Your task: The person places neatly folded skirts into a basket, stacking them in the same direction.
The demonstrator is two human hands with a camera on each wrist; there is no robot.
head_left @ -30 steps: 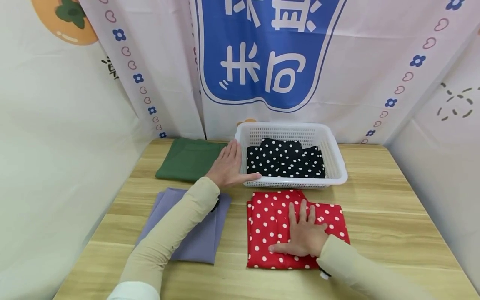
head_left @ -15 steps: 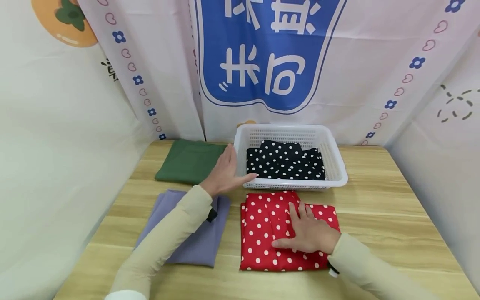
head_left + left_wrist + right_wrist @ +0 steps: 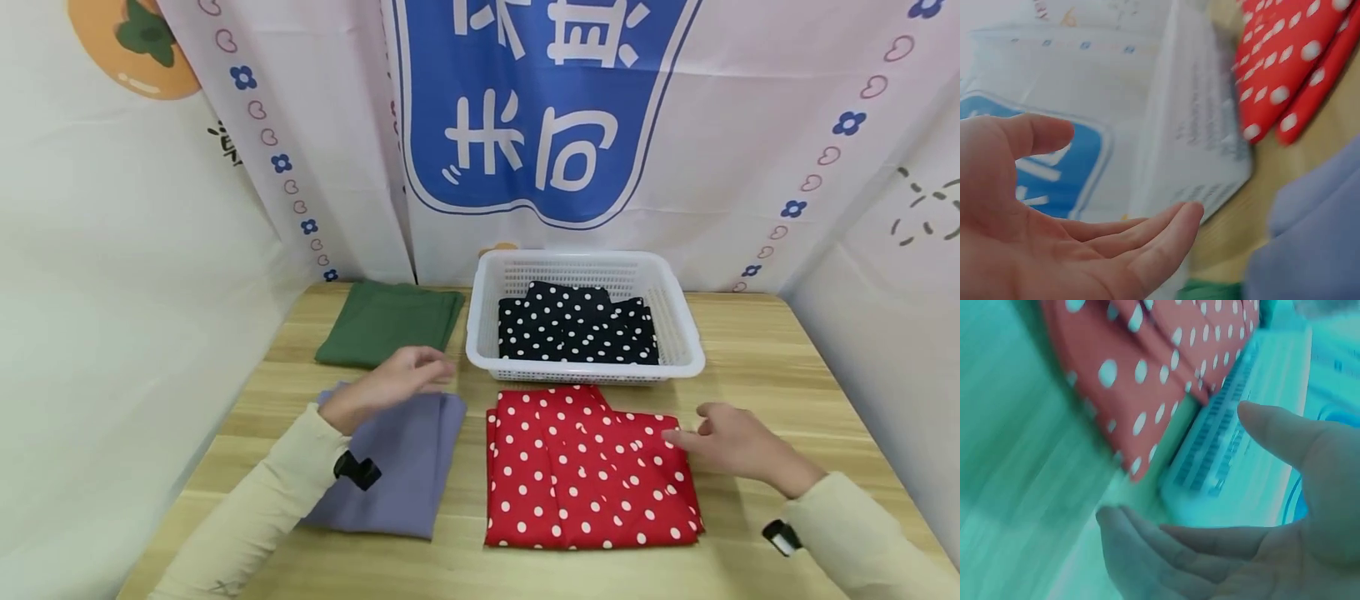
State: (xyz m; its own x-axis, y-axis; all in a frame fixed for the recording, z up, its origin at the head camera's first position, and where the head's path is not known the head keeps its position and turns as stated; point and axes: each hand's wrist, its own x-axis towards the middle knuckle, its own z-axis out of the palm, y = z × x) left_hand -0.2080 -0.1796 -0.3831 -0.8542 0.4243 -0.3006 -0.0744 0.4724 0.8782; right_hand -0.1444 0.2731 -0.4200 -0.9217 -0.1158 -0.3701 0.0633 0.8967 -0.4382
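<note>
My left hand point(image 3: 393, 383) hovers over the far edge of the folded purple cloth point(image 3: 397, 475), blurred in the head view. In the left wrist view its thumb and fingers point(image 3: 1166, 244) are spread apart with nothing between them. At the right edge of the red polka-dot cloth point(image 3: 585, 475) is my right hand point(image 3: 738, 442), its thumb toward the cloth's upper right corner. The right wrist view shows its fingers point(image 3: 1166, 562) extended and loose, holding nothing. The red cloth lies folded in front of the white basket point(image 3: 585, 369).
Inside the basket lies a folded black polka-dot cloth point(image 3: 570, 325). A folded green cloth point(image 3: 393, 321) lies left of the basket. The wooden table point(image 3: 780, 358) is bordered by white printed curtains point(image 3: 720, 167) at the back and sides.
My left hand has left the basket's left side and drawn back over the purple cloth. My right hand has lifted off the red cloth and moved right to its edge.
</note>
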